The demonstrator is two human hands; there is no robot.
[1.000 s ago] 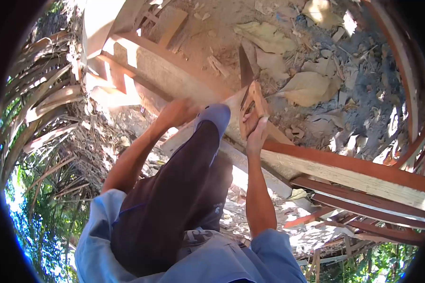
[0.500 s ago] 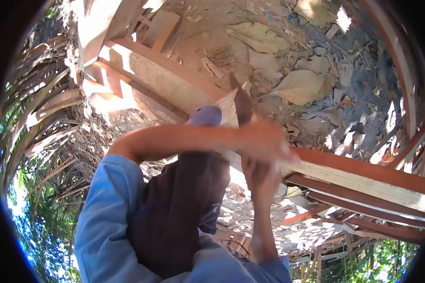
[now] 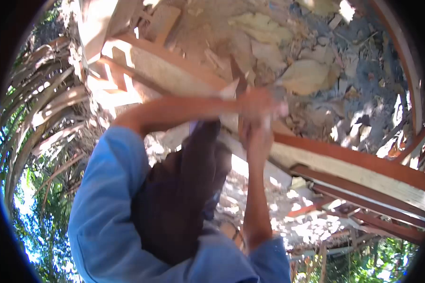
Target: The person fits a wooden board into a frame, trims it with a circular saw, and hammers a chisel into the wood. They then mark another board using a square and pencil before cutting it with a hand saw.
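Observation:
My right hand [image 3: 256, 139] is wrapped round the near end of a dark tapered tool [image 3: 241, 81] with a long, saw-like blade. The blade points away from me, and its narrow tip shows beyond my hands. My left hand [image 3: 259, 101] reaches across from the left and closes over the tool just ahead of my right hand, its fingers blurred by motion. Both hands are over a long wooden beam [image 3: 344, 162] with reddish edges and a pale face, which the tool crosses. My left forearm hides part of the beam and most of my foot.
More timber [image 3: 151, 59] lies at the upper left, and reddish boards [image 3: 363, 200] are stacked at the right. Large dry leaves [image 3: 309, 78] and wood scraps cover the dirt ground. Dry palm fronds [image 3: 47, 104] hang at the left. My bent leg [image 3: 179, 188] is below my arm.
Both hands and the tool have moved forward, away from my body, and the tool's tip reaches farther out. My right arm is straighter. The view has shifted slightly.

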